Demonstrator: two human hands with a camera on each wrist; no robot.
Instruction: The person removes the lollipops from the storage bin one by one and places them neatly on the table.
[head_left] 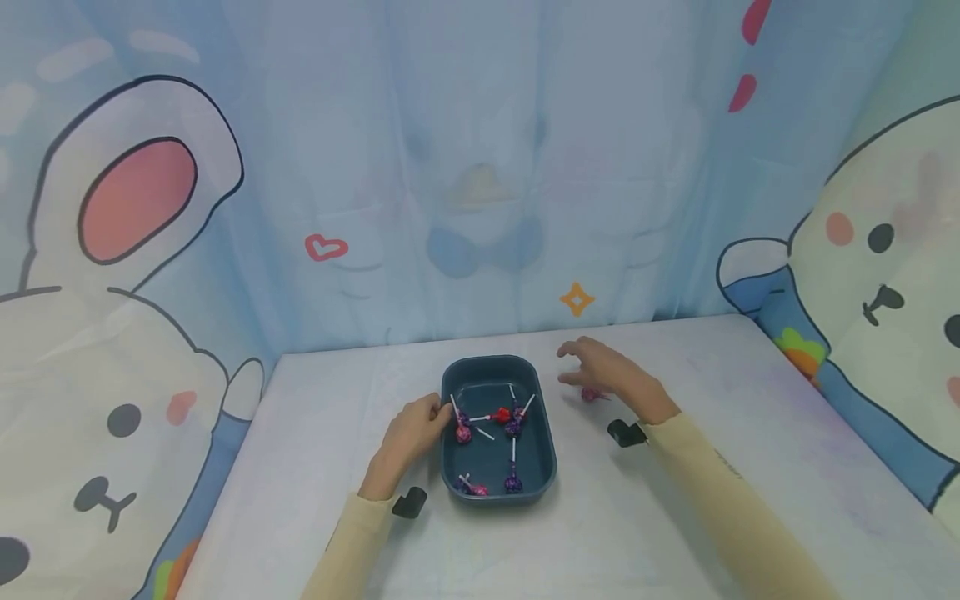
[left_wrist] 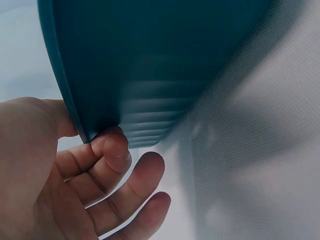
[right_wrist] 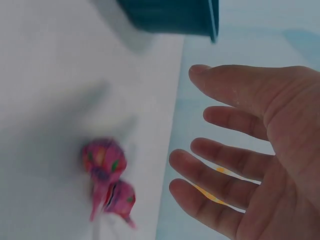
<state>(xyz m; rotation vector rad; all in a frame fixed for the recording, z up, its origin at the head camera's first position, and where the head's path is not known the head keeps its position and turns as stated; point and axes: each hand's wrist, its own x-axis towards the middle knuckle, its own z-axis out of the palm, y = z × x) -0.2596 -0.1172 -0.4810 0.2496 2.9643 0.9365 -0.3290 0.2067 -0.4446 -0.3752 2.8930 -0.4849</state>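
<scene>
A dark teal plastic bin (head_left: 498, 497) stands on the table with several lollipops inside, in purple, pink and red wrappers. My left hand (head_left: 411, 429) pinches its left rim; in the left wrist view the thumb is on the inner side and the index finger curls under the lip, the other fingers loosely bent below. To the right of the bin, my right hand (head_left: 603, 368) hovers with fingers spread, holding nothing. Beneath it a pink-wrapped lollipop (right_wrist: 104, 159) lies on the table, partly hidden by the hand in the head view.
The white-covered table (head_left: 337, 450) runs back to a light blue curtain (head_left: 465, 100) printed with cartoon animals. Inside the bin, a red lollipop (head_left: 501, 414) lies near the middle and a purple one (head_left: 513, 483) near the front.
</scene>
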